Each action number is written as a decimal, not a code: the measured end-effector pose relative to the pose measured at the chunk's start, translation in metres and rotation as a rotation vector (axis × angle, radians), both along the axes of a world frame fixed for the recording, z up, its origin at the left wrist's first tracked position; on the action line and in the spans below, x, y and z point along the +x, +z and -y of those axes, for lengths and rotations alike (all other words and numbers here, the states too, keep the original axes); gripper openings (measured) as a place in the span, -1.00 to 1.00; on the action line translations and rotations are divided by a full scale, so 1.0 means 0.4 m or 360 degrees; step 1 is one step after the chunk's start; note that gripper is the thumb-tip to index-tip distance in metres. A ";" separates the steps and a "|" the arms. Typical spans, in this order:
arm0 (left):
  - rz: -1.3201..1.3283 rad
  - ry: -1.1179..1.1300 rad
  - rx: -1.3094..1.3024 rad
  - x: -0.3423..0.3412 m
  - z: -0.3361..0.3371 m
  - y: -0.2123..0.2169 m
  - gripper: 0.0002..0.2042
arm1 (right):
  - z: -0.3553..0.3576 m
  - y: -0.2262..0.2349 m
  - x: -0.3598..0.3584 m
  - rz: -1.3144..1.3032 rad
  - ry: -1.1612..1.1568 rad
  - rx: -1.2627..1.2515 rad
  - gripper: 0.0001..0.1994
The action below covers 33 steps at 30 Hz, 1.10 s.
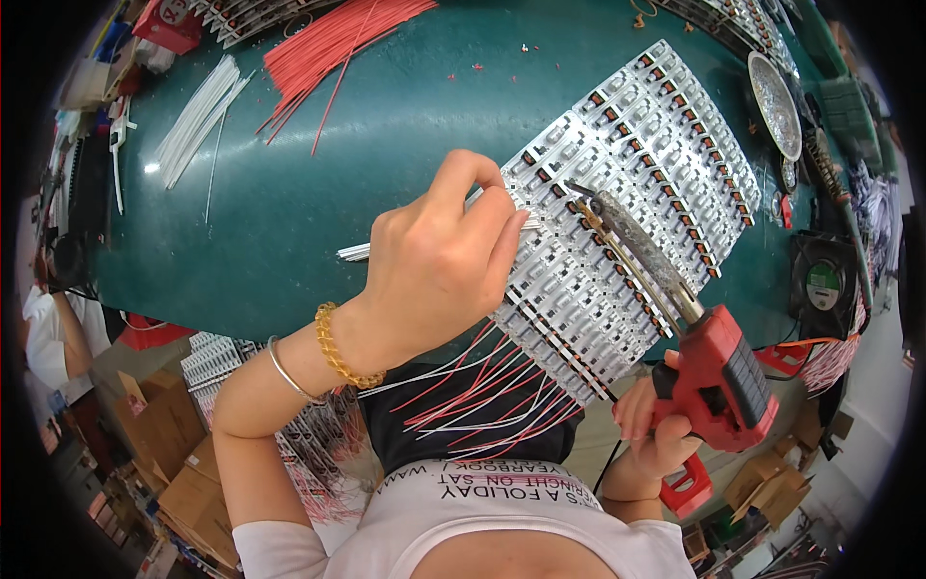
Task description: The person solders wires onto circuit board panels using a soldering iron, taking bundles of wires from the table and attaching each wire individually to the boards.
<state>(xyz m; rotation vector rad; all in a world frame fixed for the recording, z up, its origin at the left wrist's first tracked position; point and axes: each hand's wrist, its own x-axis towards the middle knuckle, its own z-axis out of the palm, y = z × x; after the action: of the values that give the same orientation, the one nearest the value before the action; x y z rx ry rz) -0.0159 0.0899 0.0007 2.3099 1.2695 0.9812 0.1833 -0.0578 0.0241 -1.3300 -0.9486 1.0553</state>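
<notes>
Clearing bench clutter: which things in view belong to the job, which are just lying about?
Likely in the job:
red soldering gun, in the right hand;
white wires, in the left hand;
circuit board panel;
probably stock: red wire bundle, white wire bundle.

Apparently lying about:
red box;
cardboard boxes;
black fan, use unclear.

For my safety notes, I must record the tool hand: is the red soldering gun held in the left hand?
No, the right hand grips the red soldering gun, while the left hand holds thin white wires.
</notes>
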 end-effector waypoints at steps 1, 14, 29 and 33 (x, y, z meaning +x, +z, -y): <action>-0.0021 0.0031 0.0030 0.003 0.000 -0.001 -0.88 | 0.005 -0.001 0.000 -0.0023 -0.0021 0.0004 -0.25; -0.0088 0.0061 0.0163 0.019 -0.005 -0.013 -0.88 | 0.046 -0.028 0.030 0.0033 -0.0020 -0.0228 -0.27; -0.0107 0.0049 0.0106 0.009 -0.004 0.014 -0.89 | 0.016 0.007 -0.002 -0.0018 0.0003 -0.0104 -0.26; 0.0089 -0.0043 -0.0163 0.001 -0.003 0.047 -0.94 | 0.032 0.004 0.011 0.0019 0.0006 -0.0059 -0.23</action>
<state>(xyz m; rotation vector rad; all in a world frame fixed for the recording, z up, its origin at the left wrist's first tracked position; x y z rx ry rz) -0.0153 0.0911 0.0194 2.2014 1.2334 0.9427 0.1878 -0.0706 0.0257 -1.3673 -0.9447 1.0733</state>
